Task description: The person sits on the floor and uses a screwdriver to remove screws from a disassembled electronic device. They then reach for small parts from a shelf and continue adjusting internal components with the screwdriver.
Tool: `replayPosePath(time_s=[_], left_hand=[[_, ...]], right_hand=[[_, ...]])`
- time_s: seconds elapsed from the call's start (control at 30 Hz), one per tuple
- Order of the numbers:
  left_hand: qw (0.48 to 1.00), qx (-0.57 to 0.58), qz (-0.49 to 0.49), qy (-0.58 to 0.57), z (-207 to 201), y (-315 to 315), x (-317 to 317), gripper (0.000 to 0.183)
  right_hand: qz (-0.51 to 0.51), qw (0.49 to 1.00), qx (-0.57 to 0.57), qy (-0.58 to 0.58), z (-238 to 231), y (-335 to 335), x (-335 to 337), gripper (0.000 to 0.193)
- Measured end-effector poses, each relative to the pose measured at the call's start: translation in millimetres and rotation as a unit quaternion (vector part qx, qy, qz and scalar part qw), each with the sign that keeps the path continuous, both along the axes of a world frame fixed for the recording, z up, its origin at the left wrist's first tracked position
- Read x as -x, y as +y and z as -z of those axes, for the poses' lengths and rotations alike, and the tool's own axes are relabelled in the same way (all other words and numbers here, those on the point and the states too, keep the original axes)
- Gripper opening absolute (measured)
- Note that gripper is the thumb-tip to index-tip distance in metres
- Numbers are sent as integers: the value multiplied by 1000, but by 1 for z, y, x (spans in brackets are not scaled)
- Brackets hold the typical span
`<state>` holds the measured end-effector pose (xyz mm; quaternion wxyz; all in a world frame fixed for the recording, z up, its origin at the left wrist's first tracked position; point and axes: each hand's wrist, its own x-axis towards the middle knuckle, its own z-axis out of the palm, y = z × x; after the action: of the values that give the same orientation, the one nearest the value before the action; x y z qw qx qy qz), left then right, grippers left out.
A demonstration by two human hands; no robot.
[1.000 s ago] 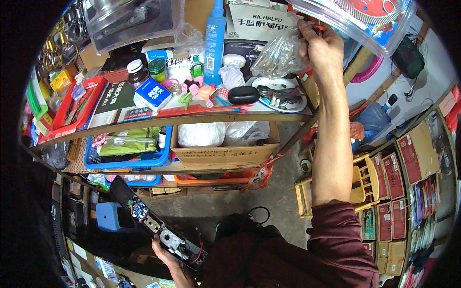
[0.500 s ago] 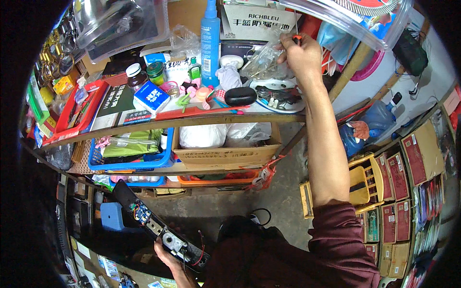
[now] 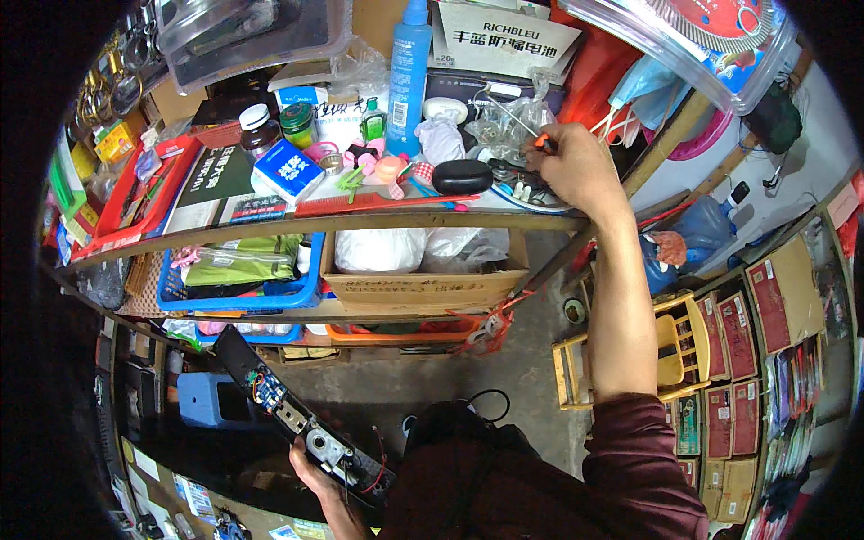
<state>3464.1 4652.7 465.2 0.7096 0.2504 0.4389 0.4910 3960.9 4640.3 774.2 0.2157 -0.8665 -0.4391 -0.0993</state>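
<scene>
The left hand (image 3: 317,470) is gripping the lower end of a long black opened device (image 3: 297,423), fingers wrapped around its edge; its long axis is running diagonally, the far end pointing up and to the left toward the blue basket (image 3: 241,292), the near end pointing down toward the person's dark red sleeve (image 3: 643,468). A small blue circuit board and red wires are showing inside its open casing. The right hand (image 3: 576,171) is reaching up to the right end of the upper shelf (image 3: 297,223), its fingers pinched on a thin orange-tipped tool (image 3: 542,140), whose orange end is poking up from the knuckles; how far its shaft runs cannot be told. Just left of this hand a black oval case (image 3: 463,176) is lying near the shelf's front edge. A tall blue bottle (image 3: 409,63) is standing toward the shelf's back, beside a white rectangular sign with dark lettering (image 3: 506,38). A blue-and-white box (image 3: 286,171) is resting tilted left of centre, with a brown jar with a white lid (image 3: 257,128) behind it. A red tray (image 3: 135,193) is sitting at the shelf's left end. Beneath the upper shelf, a cardboard box (image 3: 423,286) is holding white plastic bags (image 3: 382,247).
</scene>
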Motion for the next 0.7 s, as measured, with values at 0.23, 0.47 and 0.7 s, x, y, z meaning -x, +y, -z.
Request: replayPosePath(time_s=[0.23, 0.47, 0.7], left_hand=[[1000, 11, 20, 9, 0, 2, 2, 61], [998, 42, 6, -43, 6, 8, 3, 59], [997, 34, 32, -61, 4, 15, 2, 58]], right_hand=[[54, 997, 48, -27, -7, 10, -2, 24], [51, 994, 95, -21, -6, 6, -4, 24], [44, 994, 99, 3, -1, 4, -10, 22]])
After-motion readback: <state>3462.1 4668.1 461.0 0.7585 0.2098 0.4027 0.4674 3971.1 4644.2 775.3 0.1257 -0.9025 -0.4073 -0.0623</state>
